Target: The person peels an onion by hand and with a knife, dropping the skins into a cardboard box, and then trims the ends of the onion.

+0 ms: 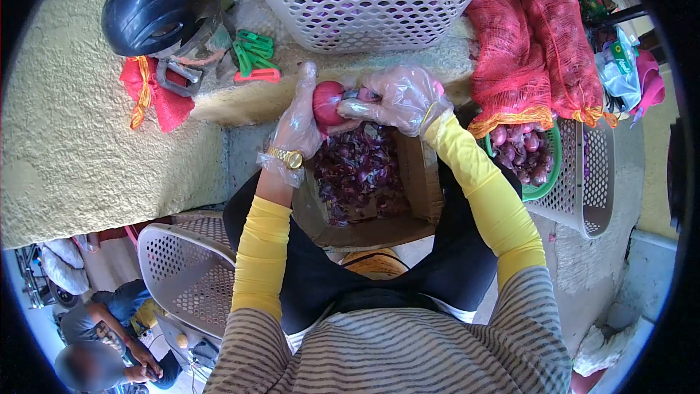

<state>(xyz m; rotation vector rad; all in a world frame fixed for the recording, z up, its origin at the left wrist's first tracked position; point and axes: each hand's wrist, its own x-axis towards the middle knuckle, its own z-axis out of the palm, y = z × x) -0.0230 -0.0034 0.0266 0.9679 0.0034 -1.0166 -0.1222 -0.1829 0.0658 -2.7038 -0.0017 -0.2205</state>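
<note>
My left hand (297,122), in a clear plastic glove, is closed around a red onion (328,103). From the right, my right hand (402,101), gloved the same way, meets the onion with its fingers pinched on what looks like a small knife (358,93). Only a short greyish part of it shows; the fingers hide the rest. Below both hands, between my knees, a cardboard box (421,179) holds a heap of purple onion skins (357,171).
A perforated plastic basket (379,11) stands on the ledge ahead. Red mesh sacks (510,51) of onions lean at right above a green basket (558,164) of onions. A dark helmet (153,7) and green clips (254,51) lie left. Another person (117,321) sits lower left.
</note>
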